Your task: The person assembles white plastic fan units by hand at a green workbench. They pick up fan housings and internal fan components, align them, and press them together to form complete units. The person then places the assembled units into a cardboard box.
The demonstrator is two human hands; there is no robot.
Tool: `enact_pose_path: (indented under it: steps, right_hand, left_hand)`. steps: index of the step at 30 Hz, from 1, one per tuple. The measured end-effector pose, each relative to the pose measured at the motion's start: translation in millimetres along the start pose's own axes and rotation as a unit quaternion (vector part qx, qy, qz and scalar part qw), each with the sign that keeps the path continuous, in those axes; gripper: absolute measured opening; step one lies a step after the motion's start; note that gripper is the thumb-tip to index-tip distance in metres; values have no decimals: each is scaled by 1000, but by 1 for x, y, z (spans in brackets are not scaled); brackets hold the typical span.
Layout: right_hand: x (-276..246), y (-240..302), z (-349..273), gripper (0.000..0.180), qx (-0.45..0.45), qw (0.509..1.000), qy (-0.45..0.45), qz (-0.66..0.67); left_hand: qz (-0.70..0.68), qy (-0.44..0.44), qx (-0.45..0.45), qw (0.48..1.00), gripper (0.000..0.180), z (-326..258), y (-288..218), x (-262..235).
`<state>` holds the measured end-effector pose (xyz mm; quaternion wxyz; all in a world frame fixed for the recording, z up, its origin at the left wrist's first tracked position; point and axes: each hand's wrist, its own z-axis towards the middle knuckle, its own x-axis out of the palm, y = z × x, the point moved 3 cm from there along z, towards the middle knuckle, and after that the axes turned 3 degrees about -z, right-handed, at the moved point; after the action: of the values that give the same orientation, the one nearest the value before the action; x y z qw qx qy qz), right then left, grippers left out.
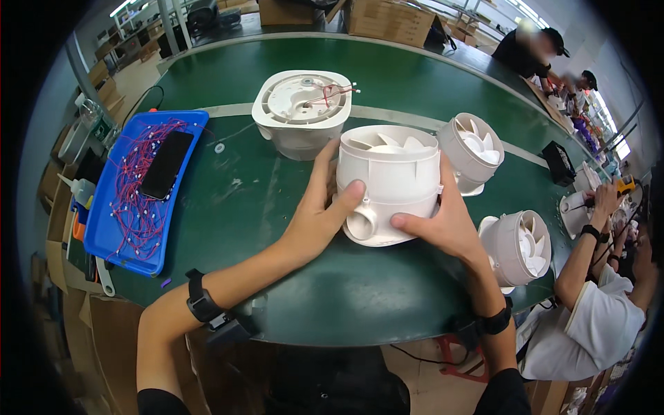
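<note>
Between my two hands is a white round fan housing (391,176), its blades showing at the open top and a short side spout facing me. My left hand (328,197) wraps its left side, thumb beside the spout. On the right side my right hand (443,214) grips it, thumb low on the front. Whether its base touches the table, I cannot tell. Behind it stands a white housing (301,111) with a flat round top and red and white wires. Two more white fan housings, one farther back (470,149) and one nearer (519,249), lie tilted at the right.
The green table (304,290) has a curved edge. At left, a blue tray (100,225) holds red wires (138,221) and a black phone (166,164). A small black box (557,163) sits far right. A co-worker (588,311) works at the right edge; other people are beyond.
</note>
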<state>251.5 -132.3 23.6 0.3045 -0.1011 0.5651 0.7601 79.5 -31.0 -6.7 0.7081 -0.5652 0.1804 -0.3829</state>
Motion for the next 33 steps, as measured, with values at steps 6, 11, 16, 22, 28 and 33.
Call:
enact_pose_path:
  steps: [6, 11, 16, 22, 28, 33]
  right_hand:
    - [-5, -3, 3, 106, 31, 998, -39, 28]
    - [2, 10, -1, 103, -26, 1000, -7, 0]
    - [0, 6, -1, 100, -48, 999, 1, 24]
    - [4, 1, 1, 93, 5, 982, 40, 184]
    - [10, -1, 0, 95, -31, 991, 18, 127]
    - [14, 1, -3, 95, -63, 996, -27, 56]
  left_hand:
    - [14, -8, 24, 1000, 75, 2, -4, 2]
    - [19, -4, 23, 1000, 74, 0, 2, 1]
    - [17, -3, 28, 999, 73, 0, 1, 0]
    - [59, -18, 60, 996, 67, 1, -5, -8]
    - [109, -22, 79, 991, 81, 2, -10, -10]
    - [222, -12, 113, 968, 110, -5, -13, -1]
